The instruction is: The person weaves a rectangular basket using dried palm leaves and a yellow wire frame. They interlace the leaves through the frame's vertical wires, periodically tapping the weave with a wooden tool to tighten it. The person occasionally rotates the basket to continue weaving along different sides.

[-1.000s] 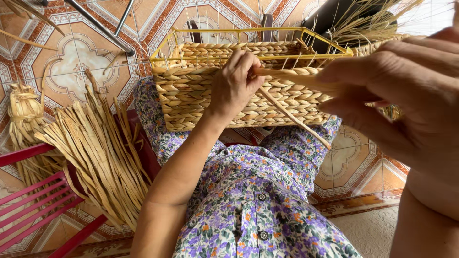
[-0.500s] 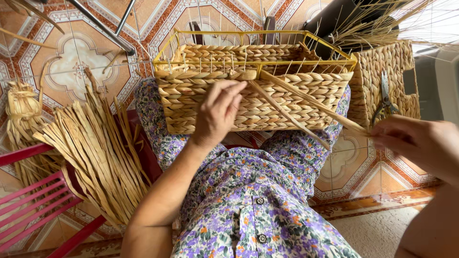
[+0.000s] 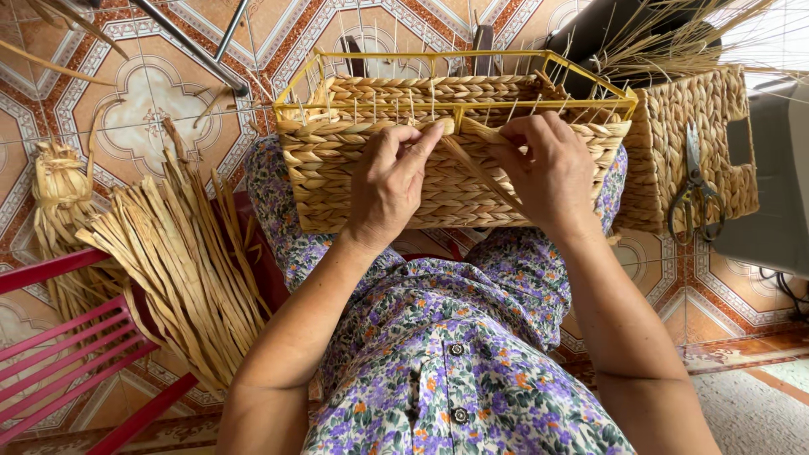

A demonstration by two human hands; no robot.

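A rectangular woven straw basket [image 3: 337,181] on a yellow wire frame [image 3: 581,63] rests on my knees, over a purple flowered dress. My left hand [image 3: 392,181] lies flat against the basket's near wall, fingertips pressing the top row of weave. My right hand [image 3: 548,168] sits beside it at the top edge, fingers pinched on a flat straw strand [image 3: 480,168] that slants down across the wall between both hands.
A bundle of loose dried straw strips [image 3: 181,261] lies at my left over a red slatted chair [image 3: 59,354]. A finished woven basket [image 3: 683,143] stands at the right with scissors [image 3: 695,190] hanging on it. Patterned floor tiles and metal legs lie beyond.
My right hand came back from far out at the right, where it had drawn the strand taut, to the basket's top edge. My left hand slid up to the rim.
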